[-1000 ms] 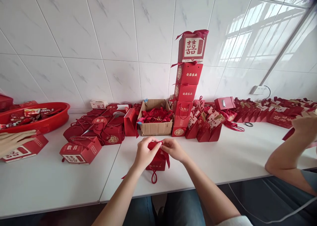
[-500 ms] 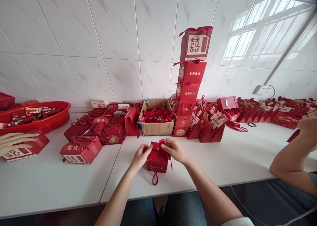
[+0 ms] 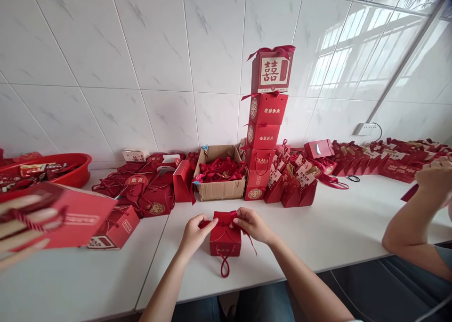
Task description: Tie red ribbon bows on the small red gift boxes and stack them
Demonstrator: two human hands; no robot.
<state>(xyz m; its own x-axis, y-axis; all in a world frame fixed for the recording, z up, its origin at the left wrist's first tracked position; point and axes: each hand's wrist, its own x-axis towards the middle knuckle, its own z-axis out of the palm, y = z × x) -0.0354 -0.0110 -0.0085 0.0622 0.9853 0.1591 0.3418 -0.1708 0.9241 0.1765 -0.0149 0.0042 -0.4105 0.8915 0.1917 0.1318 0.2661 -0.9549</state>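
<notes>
A small red gift box stands on the white table in front of me, a twisted cord loop hanging from its near side. Across its top runs a red ribbon. My left hand pinches the ribbon's left part beside the box's upper left corner. At the upper right corner, my right hand holds the ribbon's other part between thumb and fingers, and a loose tail hangs down beyond it. The middle of the ribbon lies partly behind my fingers.
Behind the box sits a cardboard carton of red ribbons, beside a tall stack of red boxes. More boxes crowd the left. Another person's hand carries a red box there. At right is another person's arm.
My hands have drawn slightly apart at the box top, and the ribbon lies lower across it. At left, the other person's hand has lifted a red box off the table and moved it rightward.
</notes>
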